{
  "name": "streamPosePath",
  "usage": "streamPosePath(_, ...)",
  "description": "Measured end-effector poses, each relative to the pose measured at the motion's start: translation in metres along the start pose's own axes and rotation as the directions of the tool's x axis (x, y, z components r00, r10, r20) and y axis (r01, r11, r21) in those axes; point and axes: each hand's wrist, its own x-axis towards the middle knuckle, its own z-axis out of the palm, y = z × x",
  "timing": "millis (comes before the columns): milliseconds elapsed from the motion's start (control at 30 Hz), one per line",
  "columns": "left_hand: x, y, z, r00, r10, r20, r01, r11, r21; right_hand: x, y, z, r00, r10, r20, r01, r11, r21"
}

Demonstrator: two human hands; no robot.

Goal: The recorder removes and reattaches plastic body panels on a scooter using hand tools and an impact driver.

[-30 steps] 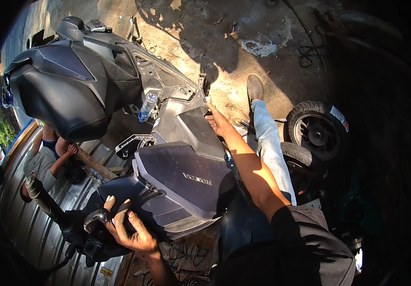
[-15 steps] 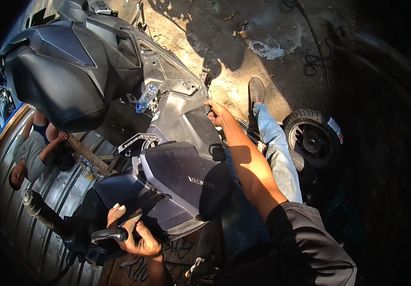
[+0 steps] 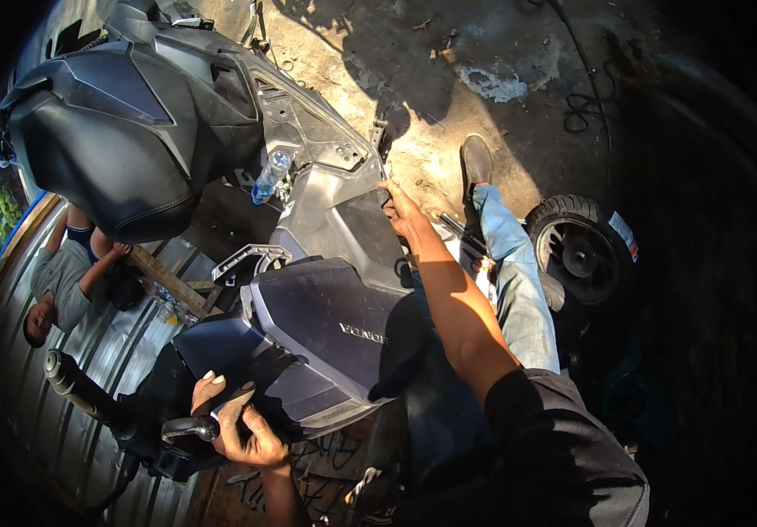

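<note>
**Two hands at opposite ends of the scooter**

The left hand is closed around the brake lever near the handlebar grip. The right hand reaches far forward, fingers pressed on the grey floor panel; whether it grips anything I cannot tell.

The person wears a dark charcoal short-sleeved shirt whose sleeve ends just above the right elbow, leaving the forearm bare down to the right hand. The left hand is bare too, with no glove, ring or watch to be seen. Faded light-blue denim jeans cover the outstretched leg, which ends in a dark brown closed leather shoe.
</note>
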Motion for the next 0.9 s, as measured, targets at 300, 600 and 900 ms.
streamPosePath(300,-0.009,0.000,0.004,0.993,-0.119,-0.019,0.116,0.988,-0.097,0.036,0.005,-0.004,0.996,-0.035,0.079,0.038,0.999,-0.032)
streamPosePath(600,-0.004,-0.005,0.001,0.999,0.007,-0.034,-0.008,1.000,-0.025,0.039,-0.021,0.001,0.994,0.026,0.109,-0.004,0.981,-0.196)
streamPosePath(900,0.000,0.039,-0.004,0.964,0.078,-0.255,-0.075,0.997,0.022,0.029,-0.011,-0.017,0.985,0.059,0.159,-0.020,0.972,-0.235)
